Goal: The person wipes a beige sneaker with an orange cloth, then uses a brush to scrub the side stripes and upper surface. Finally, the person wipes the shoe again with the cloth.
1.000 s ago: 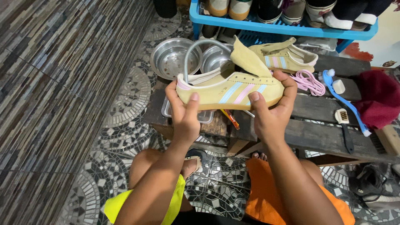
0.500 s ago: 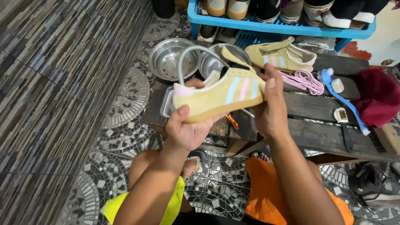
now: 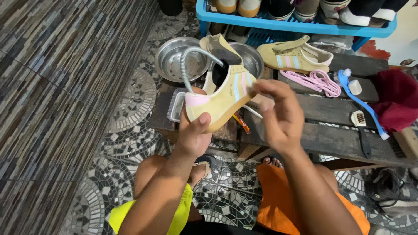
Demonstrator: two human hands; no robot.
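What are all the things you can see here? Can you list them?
held shoe: 1, yellow with pastel stripes, in the left hand, heel toward the camera
second shoe: 1, matching yellow, on the bench
bench: 1, dark wood, centre
metal bowls: 2, silver, far end of the bench
hose: 1, grey, arching over the bowls
laces: 1 bundle, pink, on the bench
blue brush: 1, on the bench, right
cloth: 1, dark red, right
shoe rack: 1, blue, top
left hand: grip on the shoe's heel
right hand: open, by the shoe's toe
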